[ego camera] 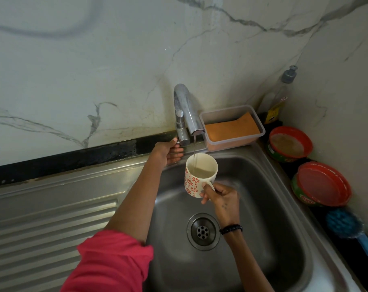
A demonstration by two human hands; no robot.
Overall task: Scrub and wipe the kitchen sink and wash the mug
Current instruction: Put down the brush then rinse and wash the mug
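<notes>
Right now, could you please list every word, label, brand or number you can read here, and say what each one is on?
No text here can be read with confidence.
Bottle: a yellow label and a small white tag, both too blurred to read.
Open tub: printed green band, too small to read.
Lidded tub: white lettering on its green side, illegible.
Mug: only an orange flower pattern, no words.
Faucet: no marking visible.

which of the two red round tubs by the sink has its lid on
The nearer red tub, beside the blue brush; the farther tub is open.

A pink sleeve (111, 264) covers my left upper arm; my right wrist wears a black beaded bracelet (231, 229), small dot marks above it.
</notes>
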